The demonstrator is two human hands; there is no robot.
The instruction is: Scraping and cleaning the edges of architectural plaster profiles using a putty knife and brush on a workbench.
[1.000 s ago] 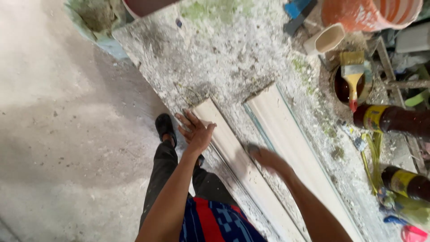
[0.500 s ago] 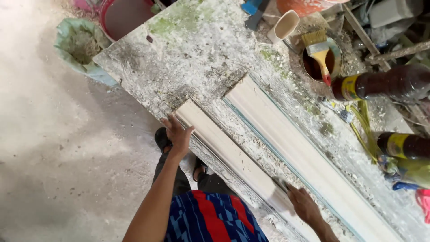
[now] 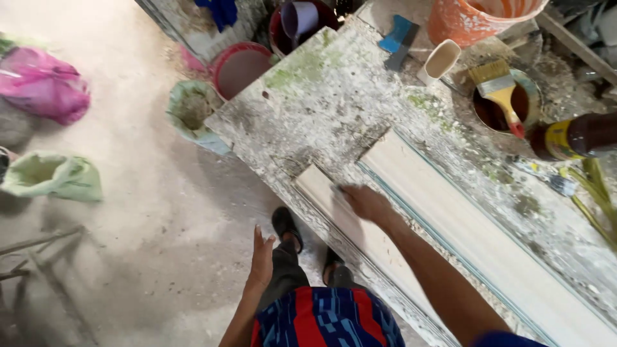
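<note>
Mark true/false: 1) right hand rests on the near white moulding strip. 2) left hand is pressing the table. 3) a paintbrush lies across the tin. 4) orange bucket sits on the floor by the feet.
1) True: the right hand lies on the near white moulding strip.
2) False: the left hand hangs off the table, touching nothing.
3) True: the paintbrush lies across the tin.
4) False: the orange bucket stands at the far end of the table.

Bare forearms, no sleeves reaching the wrists; the left hand (image 3: 261, 260) and right hand (image 3: 364, 202) wear no gloves. Red-and-blue patterned shirt (image 3: 324, 318), dark trousers (image 3: 286, 276), black sandals (image 3: 286, 226).
</note>
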